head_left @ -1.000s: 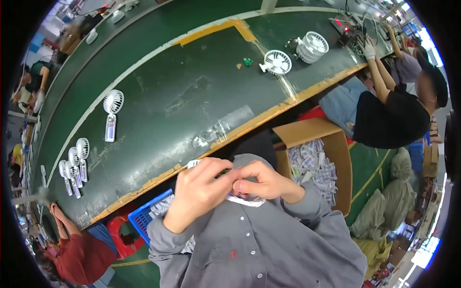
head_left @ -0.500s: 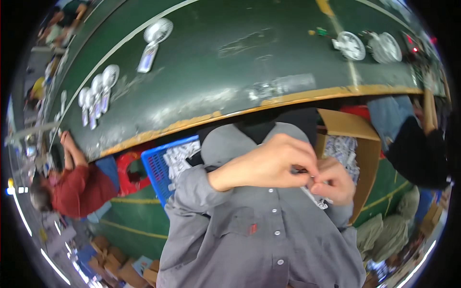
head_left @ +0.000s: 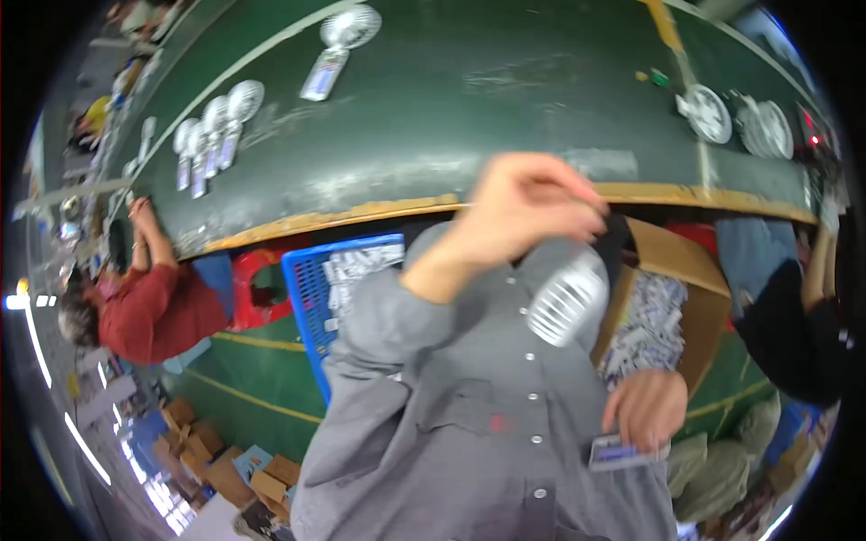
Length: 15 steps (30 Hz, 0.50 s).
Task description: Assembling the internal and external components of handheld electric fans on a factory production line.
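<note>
My left hand is raised in front of my chest, its fingers pinched together and blurred. A white slatted piece, rounded like a fan grille, hangs in the air just below those fingertips, smeared by motion. Lower and to the right, my right hand is closed on a flat white piece with a purple label. That piece resembles the handles of the small handheld fans on the table. The right fingertips curl over its upper edge. A gap shows between the two pieces.
Handheld fans lie on the green table, one apart. Round white fan parts lie at right. A blue crate and a cardboard box hold many white pieces. Co-workers sit left and right.
My hands were together at chest height; they have separated. The left rose, with the white slatted piece now showing below it. The right dropped toward my lap with the labelled piece.
</note>
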### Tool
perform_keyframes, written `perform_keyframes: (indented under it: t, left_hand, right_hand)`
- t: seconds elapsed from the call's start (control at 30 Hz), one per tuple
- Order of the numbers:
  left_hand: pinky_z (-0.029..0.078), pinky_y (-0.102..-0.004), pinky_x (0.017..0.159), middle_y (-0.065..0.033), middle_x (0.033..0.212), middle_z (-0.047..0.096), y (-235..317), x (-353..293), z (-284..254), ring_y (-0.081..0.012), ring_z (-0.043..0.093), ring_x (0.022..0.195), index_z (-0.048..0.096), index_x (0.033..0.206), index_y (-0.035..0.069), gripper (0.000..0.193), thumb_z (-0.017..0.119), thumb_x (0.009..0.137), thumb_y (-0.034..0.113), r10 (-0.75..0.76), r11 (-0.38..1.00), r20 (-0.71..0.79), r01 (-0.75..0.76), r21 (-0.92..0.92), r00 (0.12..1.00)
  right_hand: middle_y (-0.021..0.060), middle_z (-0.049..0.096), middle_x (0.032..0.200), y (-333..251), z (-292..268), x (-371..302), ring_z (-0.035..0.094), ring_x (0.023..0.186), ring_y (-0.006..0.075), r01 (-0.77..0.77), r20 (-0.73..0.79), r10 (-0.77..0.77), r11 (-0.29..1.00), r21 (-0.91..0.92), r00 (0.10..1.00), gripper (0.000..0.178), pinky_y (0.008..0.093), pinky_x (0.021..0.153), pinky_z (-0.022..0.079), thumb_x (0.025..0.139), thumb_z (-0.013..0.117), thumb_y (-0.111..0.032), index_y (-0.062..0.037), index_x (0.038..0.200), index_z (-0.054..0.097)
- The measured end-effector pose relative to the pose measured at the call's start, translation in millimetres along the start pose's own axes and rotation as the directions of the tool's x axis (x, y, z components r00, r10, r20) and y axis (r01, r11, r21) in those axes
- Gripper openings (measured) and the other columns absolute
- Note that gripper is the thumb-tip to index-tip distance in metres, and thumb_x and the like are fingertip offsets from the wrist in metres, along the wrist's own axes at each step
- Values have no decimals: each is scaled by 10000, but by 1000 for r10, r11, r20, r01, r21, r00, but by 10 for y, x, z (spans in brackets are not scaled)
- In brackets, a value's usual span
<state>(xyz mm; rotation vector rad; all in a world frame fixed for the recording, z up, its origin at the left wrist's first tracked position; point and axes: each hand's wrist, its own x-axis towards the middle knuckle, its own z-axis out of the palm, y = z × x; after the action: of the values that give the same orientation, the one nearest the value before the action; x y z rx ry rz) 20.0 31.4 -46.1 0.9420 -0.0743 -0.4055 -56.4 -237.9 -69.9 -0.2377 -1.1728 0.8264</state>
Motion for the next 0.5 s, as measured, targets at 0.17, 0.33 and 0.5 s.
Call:
perform_keyframes:
  t: [0.17,0.33,0.5]
  left_hand:
    - [558,-308,652,-181,943,635,242,-102,-327,-242,657,820,640,959,19,162,653,811,-44,250,965,29,-247,-86,968]
    - [506,-282,631,-127,986,608,333,-27,-419,-215,613,805,636,1016,92,193,623,829,46,286,908,17,-265,-324,958]
    - [492,-269,661,-114,1021,584,80,115,45,-213,588,865,631,1070,114,226,573,858,62,205,798,156,-73,-598,966]
  right_hand:
    - [63,585,632,-67,528,-1612,559,618,179,-741,-975,110,635,218,-193,302,411,737,498,877,601,-236,-36,653,577]
    - [230,657,1087,144,936,-2424,630,1037,378,-727,-833,-112,-433,532,-542,371,404,885,497,866,650,-273,2,1113,627]
    - [150,522,1382,315,165,-764,479,1287,242,-826,-971,-235,555,-101,-39,562,374,1071,354,938,582,-265,-16,1416,424]
